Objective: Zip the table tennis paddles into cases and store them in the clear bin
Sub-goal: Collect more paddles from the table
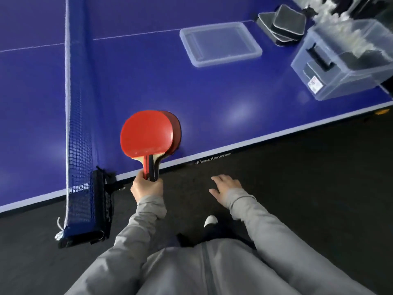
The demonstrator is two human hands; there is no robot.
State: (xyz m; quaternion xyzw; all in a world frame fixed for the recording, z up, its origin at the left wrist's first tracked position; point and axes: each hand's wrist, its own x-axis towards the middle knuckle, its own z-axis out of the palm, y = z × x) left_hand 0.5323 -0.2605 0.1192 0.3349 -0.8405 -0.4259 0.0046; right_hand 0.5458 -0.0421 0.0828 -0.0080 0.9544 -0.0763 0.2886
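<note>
My left hand [146, 188] grips the handles of a stack of red table tennis paddles [146, 133], held over the near edge of the blue table [212, 99]. At least two blades overlap, the top one bright red. My right hand [226, 187] hangs open over the floor, holding nothing, to the right of the paddles. Dark zip cases with white piping [285, 24] lie piled at the far right of the table. The clear bin [340, 67] stands at the right edge with dark cases inside. Its clear lid [220, 44] lies flat on the table left of the bin.
The blue net [78, 116] with its black clamp post [100, 201] crosses the table at the left. The table's white edge runs diagonally in front of me. Dark floor lies below, with my grey sleeves, legs and one shoe [210, 221] in view.
</note>
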